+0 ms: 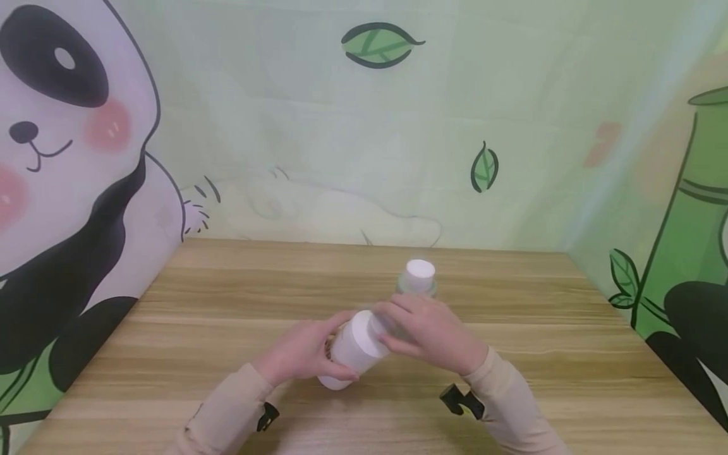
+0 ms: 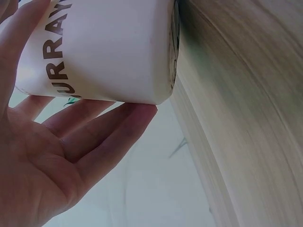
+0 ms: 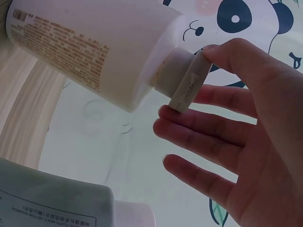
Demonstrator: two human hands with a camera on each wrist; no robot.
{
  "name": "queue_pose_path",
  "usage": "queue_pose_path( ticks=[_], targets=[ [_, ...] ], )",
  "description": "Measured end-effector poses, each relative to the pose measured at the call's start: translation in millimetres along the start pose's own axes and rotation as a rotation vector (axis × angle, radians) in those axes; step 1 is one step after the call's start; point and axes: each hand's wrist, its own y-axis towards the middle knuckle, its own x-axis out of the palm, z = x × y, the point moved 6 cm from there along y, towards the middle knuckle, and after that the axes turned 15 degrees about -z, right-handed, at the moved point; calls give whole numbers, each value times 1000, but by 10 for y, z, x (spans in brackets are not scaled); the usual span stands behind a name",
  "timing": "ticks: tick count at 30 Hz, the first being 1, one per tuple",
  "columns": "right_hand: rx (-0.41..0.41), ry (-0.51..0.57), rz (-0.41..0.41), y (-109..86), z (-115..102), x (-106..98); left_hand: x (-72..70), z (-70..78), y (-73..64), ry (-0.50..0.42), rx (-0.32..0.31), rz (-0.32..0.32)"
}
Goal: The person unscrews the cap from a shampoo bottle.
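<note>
A white bottle (image 1: 357, 349) with dark lettering is tilted over the table, its top leaning up to the right. My left hand (image 1: 304, 349) grips it round the body, thumb on the near side and fingers on the far side. In the right wrist view, small brown print covers one side, and a pale cap (image 3: 184, 85) sits on the neck. My right hand (image 1: 432, 328) pinches this cap between thumb and fingertips. Just behind that hand stands a pale green bottle (image 3: 52, 198) marked as shampoo, with a white top (image 1: 420, 272); my hand hides its lower part in the head view.
The wood-grain table (image 1: 256, 284) runs back to a pale green cloth backdrop (image 1: 284, 114) printed with pandas and leaves. Dark wrist mounts (image 1: 462, 402) hang by both beige sleeves (image 1: 514, 401).
</note>
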Motion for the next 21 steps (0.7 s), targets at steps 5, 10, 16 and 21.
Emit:
queue_pose_path(
  ticks=[5, 10, 16, 21],
  targets=[
    [30, 29, -19, -7, 18, 4, 5, -18, -3, -20, -16, -6],
    [68, 33, -31, -14, 39, 13, 8, -14, 0, -12, -16, -1],
    [66, 9, -27, -18, 41, 17, 0, -8, 5, -1, -5, 5],
    [44, -4, -18, -21, 32, 16, -1, -6, 11, 0, -8, 3]
  ],
)
